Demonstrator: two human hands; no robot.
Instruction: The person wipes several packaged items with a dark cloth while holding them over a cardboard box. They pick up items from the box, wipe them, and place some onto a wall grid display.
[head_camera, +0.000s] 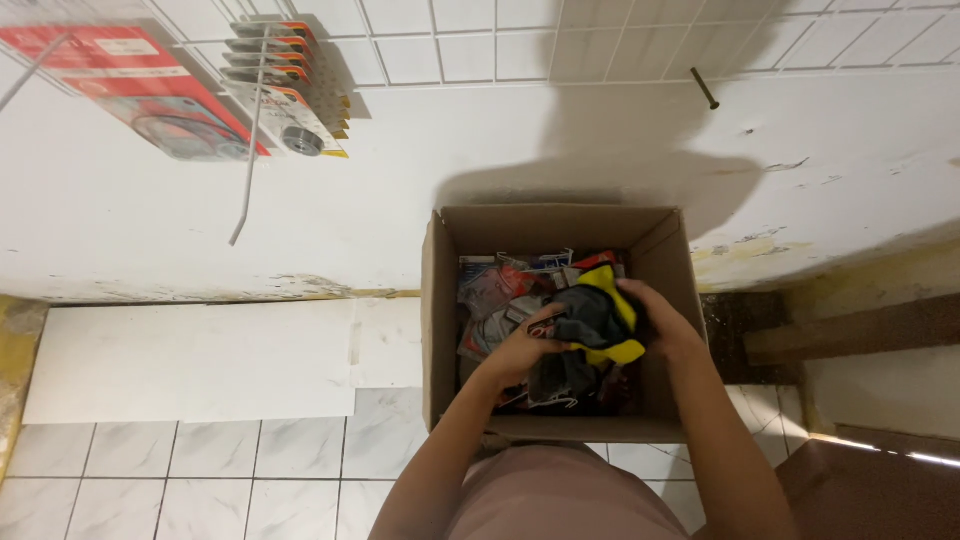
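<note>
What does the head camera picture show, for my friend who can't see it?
Seen from above, a person's left hand and right hand hold a dark grey and yellow bundle inside an open cardboard box full of packets. The box stands on a pale tiled floor against a white wall, where packaged goods hang.
</note>
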